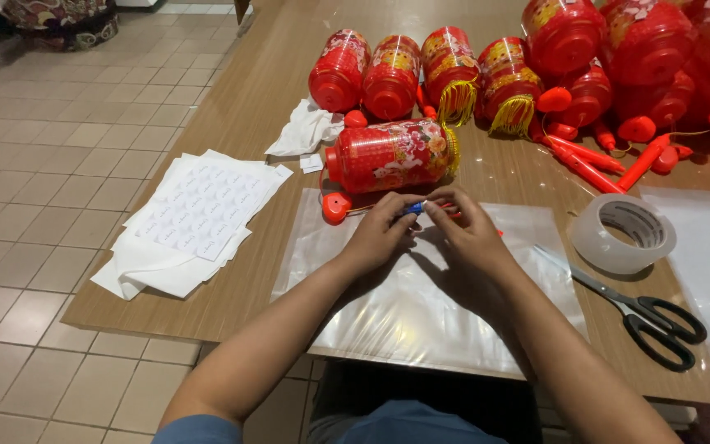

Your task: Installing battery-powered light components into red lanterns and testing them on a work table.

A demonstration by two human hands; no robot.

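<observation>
Both hands meet above a clear plastic sheet (421, 304) spread at the near edge of the wooden table (240, 123); the left hand (380, 234) and the right hand (470, 234) pinch between their fingertips a small blue piece (415, 208) joined to a thin red stick (445, 210); each hand is closed on it in a fine grip, fingers curled inward, seemingly so that the small part stays steady near the body. Just beyond the hands lies a red lantern (392, 154) on its side, touching nothing but the table; its cylinder is red with floral print and gold trim, a yellow fringe at the right end, a red cap at the left; an orange-red heart-shaped piece (336, 206) lies just beside the left hand. Further lanterns (454, 70) stand grouped at the far side, out of the way of the hands. A tape roll (624, 233) and black-handled scissors (651, 321) sit to the right, within reach; sticker sheets (195, 210) lie to the left, well apart; a crumpled white cloth (306, 129) rests near the lanterns.
</observation>
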